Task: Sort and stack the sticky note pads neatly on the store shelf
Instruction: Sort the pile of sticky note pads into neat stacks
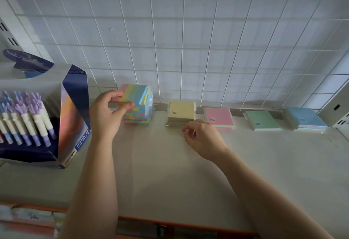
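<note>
At the far left of the shelf (170, 172) stands a pen display box (37, 117), which is no part of your job. Just right of it, your left hand (107, 110) reaches forward with the forearm straight. Its thumb and fingers (113, 95) are clamped on the top striped pad (137, 92), which sits on or just above the striped stack (140, 114). That stack is tall, and its layers look slightly stepped rather than flush.

Next comes the yellow stack (181, 113), squared up against the back. Your right hand (202, 134) hovers just in front of it with the wrist bent inward. Its fingers are loosely curled, slightly apart, and hold nothing.

Further right lie the pink stack (219, 117), the green stack (262, 120) and the blue stack (306, 118), each well apart from its neighbour.

The sorting by colour looks nearly done. What seems left is seating this striped pad and truing that stack's edges.
</note>
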Available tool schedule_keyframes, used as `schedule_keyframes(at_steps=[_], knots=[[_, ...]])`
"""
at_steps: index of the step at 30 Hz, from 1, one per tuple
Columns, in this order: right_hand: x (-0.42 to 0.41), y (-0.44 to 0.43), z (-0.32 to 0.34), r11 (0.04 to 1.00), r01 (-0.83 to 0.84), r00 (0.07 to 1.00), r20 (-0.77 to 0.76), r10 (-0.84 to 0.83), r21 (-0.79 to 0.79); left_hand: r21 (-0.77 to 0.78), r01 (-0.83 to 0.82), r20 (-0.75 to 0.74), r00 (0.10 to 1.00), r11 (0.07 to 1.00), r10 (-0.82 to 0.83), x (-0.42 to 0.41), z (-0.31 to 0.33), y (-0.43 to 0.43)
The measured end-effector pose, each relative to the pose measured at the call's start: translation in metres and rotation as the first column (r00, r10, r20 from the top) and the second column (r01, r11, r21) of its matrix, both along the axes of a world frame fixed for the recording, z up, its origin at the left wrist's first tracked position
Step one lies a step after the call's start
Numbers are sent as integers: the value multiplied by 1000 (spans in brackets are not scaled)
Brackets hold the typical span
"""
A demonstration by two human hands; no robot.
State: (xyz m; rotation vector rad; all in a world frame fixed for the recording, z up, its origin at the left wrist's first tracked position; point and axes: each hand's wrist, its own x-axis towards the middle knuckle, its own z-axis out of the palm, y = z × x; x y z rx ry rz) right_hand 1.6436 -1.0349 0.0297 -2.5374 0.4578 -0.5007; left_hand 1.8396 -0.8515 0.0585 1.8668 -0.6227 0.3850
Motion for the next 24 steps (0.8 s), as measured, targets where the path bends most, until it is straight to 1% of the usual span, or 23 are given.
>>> schedule_keyframes(at_steps=[8,14,17,21,24], knots=[[2,0,-4,1000,12,1000,14,-12,3,-16,-52,35,998,999,52,4,-3,-10],[3,-1,-6,1000,23,1000,13,-23,18,-6,-49,33,998,999,49,6,-5,-12],[3,0,-7,1000,21,999,31,-21,12,-32,-39,15,999,999,40,4,-4,-12],[2,0,-7,1000,11,999,33,-11,4,-27,-36,60,998,999,37,7,-7,-12],[1,-1,-8,1000,7,999,37,-8,13,-40,-33,42,999,999,35,10,-12,-11]])
